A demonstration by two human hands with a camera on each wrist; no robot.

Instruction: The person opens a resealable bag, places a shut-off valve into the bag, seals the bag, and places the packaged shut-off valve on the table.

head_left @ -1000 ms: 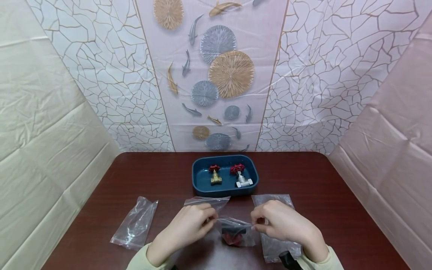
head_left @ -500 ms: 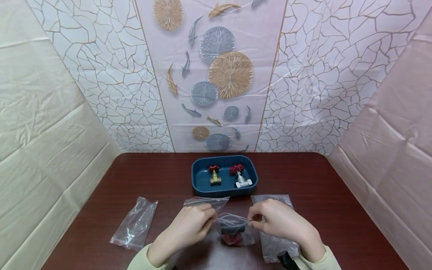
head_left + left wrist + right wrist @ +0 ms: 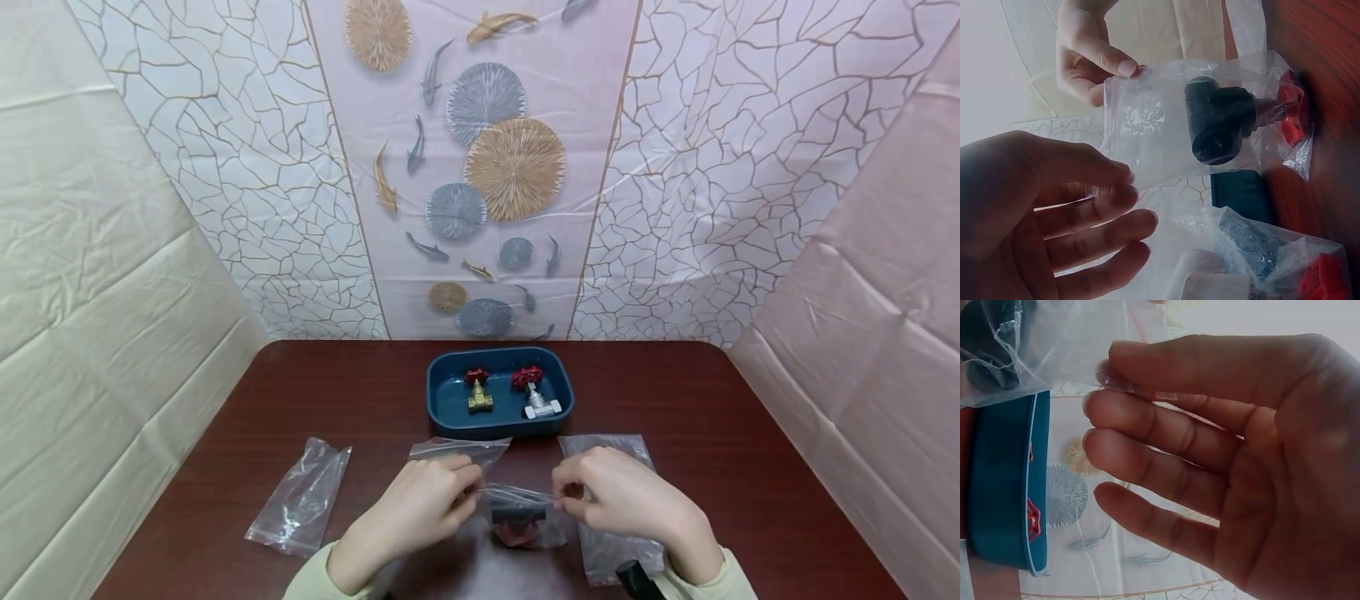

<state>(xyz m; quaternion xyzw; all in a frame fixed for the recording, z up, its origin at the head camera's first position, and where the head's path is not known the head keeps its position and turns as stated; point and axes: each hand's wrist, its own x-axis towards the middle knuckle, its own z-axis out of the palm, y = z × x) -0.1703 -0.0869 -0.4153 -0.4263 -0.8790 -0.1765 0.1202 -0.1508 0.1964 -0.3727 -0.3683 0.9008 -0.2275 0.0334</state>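
Between my two hands a clear zip bag (image 3: 555, 532) hangs by its top edge over the table. Inside it sits a black valve (image 3: 1219, 122) with its red handwheel (image 3: 1294, 109) at the bottom. My left hand (image 3: 420, 510) pinches the left end of the bag's mouth between thumb and index finger, its other fingers loosely bent in the left wrist view. At the opposite end, my right hand (image 3: 633, 498) pinches the other corner with thumb and index finger. Whether the zip is sealed is too fine to tell.
A blue tray (image 3: 435, 400) at the back holds a brass valve (image 3: 480, 397) and a silver valve (image 3: 542, 403). Clear bags lie at left (image 3: 300, 498) and under the right hand (image 3: 621, 554). Another bag (image 3: 1282, 247) beyond the left hand contains a red-handled valve.
The bag's mouth gaped half a second ago and its edges now lie nearly together. My right hand has shifted slightly left over the second; the left hand stays almost in place.
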